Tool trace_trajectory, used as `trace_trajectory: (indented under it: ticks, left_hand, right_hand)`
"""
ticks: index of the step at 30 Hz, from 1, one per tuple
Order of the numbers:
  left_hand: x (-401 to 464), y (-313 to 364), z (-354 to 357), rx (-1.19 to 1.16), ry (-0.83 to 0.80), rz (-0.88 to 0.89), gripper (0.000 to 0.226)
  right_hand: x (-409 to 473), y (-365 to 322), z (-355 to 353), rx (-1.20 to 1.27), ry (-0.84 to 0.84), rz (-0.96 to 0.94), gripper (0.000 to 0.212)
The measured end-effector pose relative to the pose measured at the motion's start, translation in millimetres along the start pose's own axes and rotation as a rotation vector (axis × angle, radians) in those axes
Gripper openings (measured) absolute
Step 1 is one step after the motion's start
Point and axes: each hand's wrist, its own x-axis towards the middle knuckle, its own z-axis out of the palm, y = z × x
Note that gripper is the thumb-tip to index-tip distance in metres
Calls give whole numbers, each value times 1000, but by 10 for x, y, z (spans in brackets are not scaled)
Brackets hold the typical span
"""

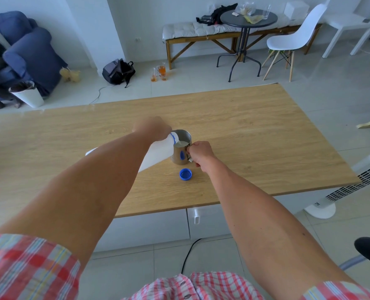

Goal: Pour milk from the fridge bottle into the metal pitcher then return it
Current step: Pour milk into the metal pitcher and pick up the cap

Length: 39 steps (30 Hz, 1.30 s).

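The fingers of the right hand were curled tight around the handle of the metal pitcher, steadying it where it stood on the wooden table. The left hand was wrapped over the white milk bottle, its fingers hidden behind the knuckles but plainly clamped on the body. The bottle was tipped steeply, its open neck resting at the pitcher's rim, and white milk showed inside the pitcher. The blue cap lay loose on the table just in front of the pitcher.

The bottle looked like thin, squeezable plastic, likely cold and a little slick from the fridge, so a grip around the middle of the body would suit it best. The pitcher seemed stiff and light enough to tip if left unheld.

The tabletop was flat, bare wood grain. Beyond it stood a blue armchair, a cushioned bench, a round black side table and a white chair on pale floor tiles.
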Motion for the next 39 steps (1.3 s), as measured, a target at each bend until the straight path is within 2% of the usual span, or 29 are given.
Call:
trace_trajectory:
  ticks: [39]
  left_hand:
    - [-49, 28, -33, 17, -6, -11, 30]
  right_hand:
    - [-6, -8, -7, -6, -1, 8, 16]
